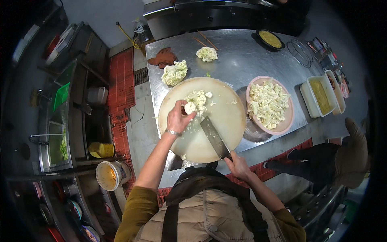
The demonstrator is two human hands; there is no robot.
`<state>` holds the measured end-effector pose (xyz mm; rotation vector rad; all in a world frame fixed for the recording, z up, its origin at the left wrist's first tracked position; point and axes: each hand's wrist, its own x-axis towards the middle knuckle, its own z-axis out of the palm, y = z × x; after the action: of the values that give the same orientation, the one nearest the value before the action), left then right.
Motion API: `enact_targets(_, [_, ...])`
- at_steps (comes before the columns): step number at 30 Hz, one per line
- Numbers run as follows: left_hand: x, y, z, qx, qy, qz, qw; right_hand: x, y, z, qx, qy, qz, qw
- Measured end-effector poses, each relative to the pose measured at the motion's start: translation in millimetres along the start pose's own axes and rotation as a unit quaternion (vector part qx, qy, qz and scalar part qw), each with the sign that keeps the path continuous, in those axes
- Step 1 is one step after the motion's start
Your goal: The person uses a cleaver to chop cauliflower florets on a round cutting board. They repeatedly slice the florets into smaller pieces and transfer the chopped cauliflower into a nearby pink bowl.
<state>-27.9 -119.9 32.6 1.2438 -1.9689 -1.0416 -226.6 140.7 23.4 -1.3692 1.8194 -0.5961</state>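
My left hand [179,117] grips a piece of cauliflower [196,101] over the left half of a round chopping board [225,127]. In my right hand [237,165] is the handle of a cleaver [215,137], its wide blade slanting up and left across the board towards the cauliflower. Small white crumbs and bits are scattered around the piece. To the board's right stands a pink basket [291,118] heaped with cut cauliflower florets [269,103]. Beyond the board's upper left edge lies a large cauliflower chunk [174,73], and another chunk [207,54] sits farther back.
The board rests on a steel table [239,57]. A brown cloth [163,57], chopsticks [205,39] and a black bowl [270,40] of yellow food lie at the back. Plastic tubs [317,96] line the right. A bucket [108,175] stands at left; another person [341,157] is at right.
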Motion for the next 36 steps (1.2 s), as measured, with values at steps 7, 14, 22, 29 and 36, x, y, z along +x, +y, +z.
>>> enact_targets(7, [-87,-8,55,0.206,-0.013,0.064,0.976,13,-4,-34,0.015,0.092,0.018,0.996])
enact_targets(14, [-107,-6,66,0.258,-0.008,0.024,0.966,28,-43,-28,-0.066,0.029,-0.101,0.992])
enact_targets(22, [-108,-8,69,0.241,-0.018,-0.006,0.97,21,-46,-3,-0.093,0.0,-0.072,0.993])
enact_targets(29, [-105,-16,64,0.227,-0.028,0.021,0.973,42,-48,20,-0.117,0.002,-0.059,0.991])
enact_targets(36, [-128,8,18,0.208,-0.01,0.07,0.976,38,-48,-15,0.135,-0.04,0.051,0.989])
